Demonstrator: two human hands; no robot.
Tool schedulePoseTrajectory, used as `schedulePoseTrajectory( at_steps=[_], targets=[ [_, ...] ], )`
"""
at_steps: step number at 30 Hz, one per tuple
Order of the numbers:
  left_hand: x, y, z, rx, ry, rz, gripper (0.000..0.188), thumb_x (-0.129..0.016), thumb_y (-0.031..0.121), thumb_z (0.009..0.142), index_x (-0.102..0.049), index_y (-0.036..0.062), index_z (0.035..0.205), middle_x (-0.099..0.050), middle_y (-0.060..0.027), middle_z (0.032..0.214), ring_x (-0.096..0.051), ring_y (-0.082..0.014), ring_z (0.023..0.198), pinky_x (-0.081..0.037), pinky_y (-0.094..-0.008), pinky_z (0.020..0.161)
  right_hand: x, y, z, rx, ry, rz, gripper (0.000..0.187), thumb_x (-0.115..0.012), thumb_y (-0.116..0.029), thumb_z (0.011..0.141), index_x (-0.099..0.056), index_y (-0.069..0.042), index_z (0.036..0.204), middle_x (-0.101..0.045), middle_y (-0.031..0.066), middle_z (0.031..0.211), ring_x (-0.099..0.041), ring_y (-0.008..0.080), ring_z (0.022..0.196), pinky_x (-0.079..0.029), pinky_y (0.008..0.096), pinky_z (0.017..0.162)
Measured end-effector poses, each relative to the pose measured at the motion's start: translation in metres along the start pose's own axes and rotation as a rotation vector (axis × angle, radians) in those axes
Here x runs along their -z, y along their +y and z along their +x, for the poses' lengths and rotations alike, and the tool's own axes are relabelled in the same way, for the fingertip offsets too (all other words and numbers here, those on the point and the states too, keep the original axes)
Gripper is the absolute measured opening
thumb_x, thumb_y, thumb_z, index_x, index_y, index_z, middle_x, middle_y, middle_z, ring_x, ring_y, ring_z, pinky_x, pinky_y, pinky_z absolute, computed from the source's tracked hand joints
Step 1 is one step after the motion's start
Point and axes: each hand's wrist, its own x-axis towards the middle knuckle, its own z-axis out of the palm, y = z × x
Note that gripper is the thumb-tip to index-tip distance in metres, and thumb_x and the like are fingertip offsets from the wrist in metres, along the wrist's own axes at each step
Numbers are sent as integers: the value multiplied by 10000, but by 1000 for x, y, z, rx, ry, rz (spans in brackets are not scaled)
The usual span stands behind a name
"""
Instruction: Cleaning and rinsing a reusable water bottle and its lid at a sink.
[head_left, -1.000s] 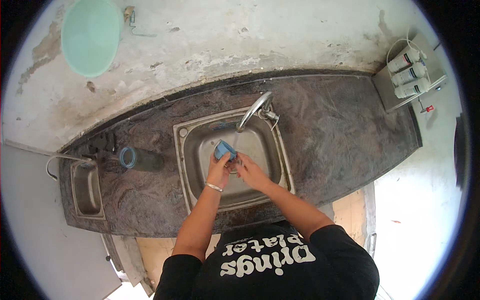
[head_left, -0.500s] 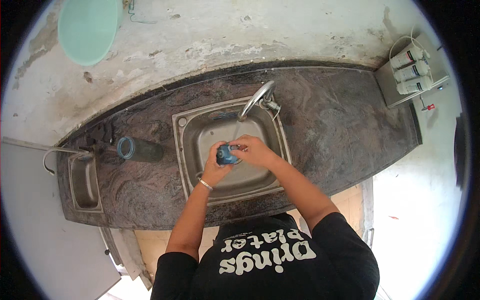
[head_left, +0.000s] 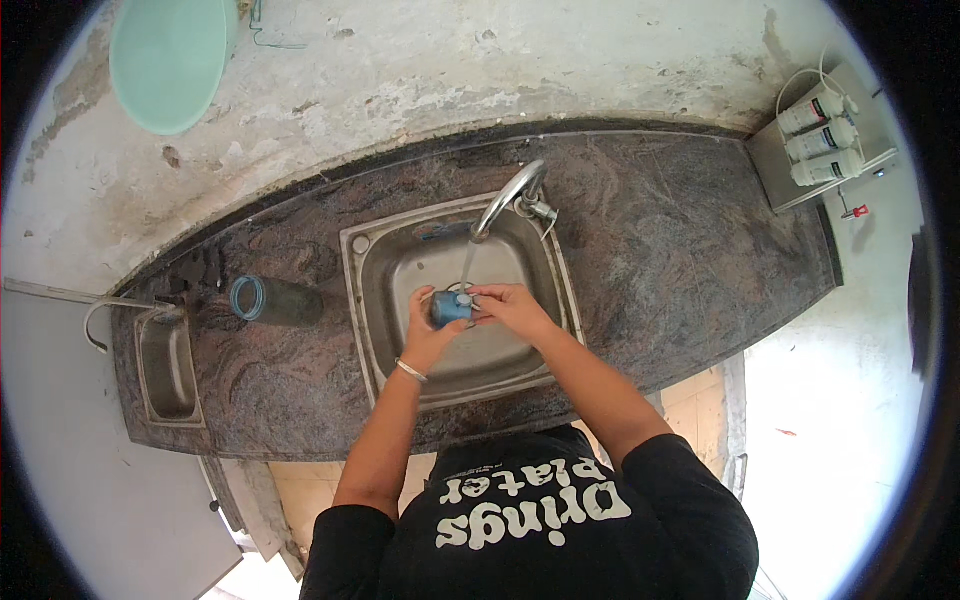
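Note:
Both hands hold a blue bottle lid (head_left: 450, 308) over the steel sink (head_left: 375, 330). My left hand (head_left: 424, 330) wraps round its left side, with a bangle on that wrist. The fingers of my right hand (head_left: 512, 308) grip the lid's right side, by a small spout-like part. A thin stream of water runs from the curved faucet (head_left: 515, 195) onto the lid there. On the counter to the left, a dark bottle (head_left: 292, 303) with a blue, open rim lies or leans; I cannot tell which.
The sink is set in a dark stone counter (head_left: 680, 230). A smaller sink (head_left: 168, 372) with a thin tap is at the far left. Water filter cartridges (head_left: 822, 138) hang on the right wall, and a pale green basin (head_left: 168, 65) at the upper left.
The lid has been turned in my hands, its small spout-like part now facing right under the water. My right hand has shifted slightly down and right.

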Motion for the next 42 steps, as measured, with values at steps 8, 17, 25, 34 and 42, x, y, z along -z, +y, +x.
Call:
schedulePoseTrajectory(
  at_steps=[8, 17, 25, 34, 42],
  targets=[
    [-12, 5, 7, 243, 168, -330, 676, -725, 120, 769, -347, 40, 1324, -510, -110, 1145, -537, -168, 1005, -461, -303, 838, -27, 30, -16, 171, 141, 30, 224, -600, -72, 872, -595, 56, 1056, -640, 97, 960, -632, 145, 819, -546, 277, 733],
    [-2, -12, 5, 249, 122, -267, 706, -731, 95, 731, -336, 17, 1311, -502, -94, 1128, -531, -171, 1008, -452, -291, 847, -16, -13, -6, 300, 68, -215, 449, -657, -267, 843, -564, 16, 1178, -612, 142, 1087, -572, 209, 1042, -472, 330, 864],
    [-20, -5, 0, 158, -55, -106, 606, -721, 73, 720, -390, 9, 1224, -496, -77, 1128, -499, -160, 1043, -416, -304, 911, -4, -7, 18, 202, -79, -387, 525, -703, -310, 797, -569, 35, 1170, -651, 119, 973, -611, 183, 910, -495, 308, 800],
    [-22, -13, -2, 330, -197, -146, 645, -698, 115, 765, -329, -13, 1278, -507, -88, 1121, -522, -172, 1034, -429, -291, 885, 16, -20, 29, -268, 34, -172, 492, -575, -375, 880, -559, 4, 1193, -611, 103, 1072, -600, 169, 945, -519, 294, 774],
    [-15, -3, 27, 448, -101, -449, 630, -671, 55, 743, -344, -9, 1278, -521, -83, 1102, -525, -161, 977, -430, -316, 852, 16, -16, 37, 63, 4, -210, 526, -493, -414, 923, -527, 21, 1216, -582, 135, 1130, -589, 186, 972, -536, 315, 721]
  ],
)
